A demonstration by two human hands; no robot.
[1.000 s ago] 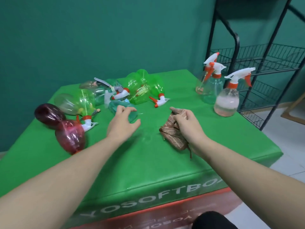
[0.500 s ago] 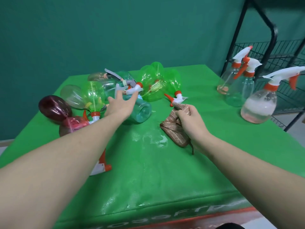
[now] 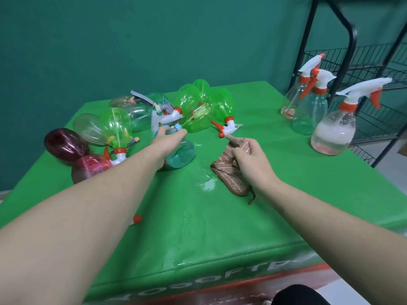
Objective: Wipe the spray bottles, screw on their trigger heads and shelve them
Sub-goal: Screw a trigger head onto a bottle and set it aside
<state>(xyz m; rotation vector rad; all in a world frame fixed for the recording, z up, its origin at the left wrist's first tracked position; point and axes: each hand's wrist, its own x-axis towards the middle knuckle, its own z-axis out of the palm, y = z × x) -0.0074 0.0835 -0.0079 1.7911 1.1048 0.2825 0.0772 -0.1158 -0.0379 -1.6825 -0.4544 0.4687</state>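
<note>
A staged indoor workspace is showing here: a plain teal wall (image 3: 110, 40) is backing a green padded mat (image 3: 220, 216), with a black wire rack (image 3: 363, 62) standing beyond its right edge.

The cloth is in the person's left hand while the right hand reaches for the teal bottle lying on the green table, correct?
Not quite: the hands are swapped. The head view shows the right hand pinching the brown cloth, while the left hand reaches for the teal bottle lying on the green table.
</note>
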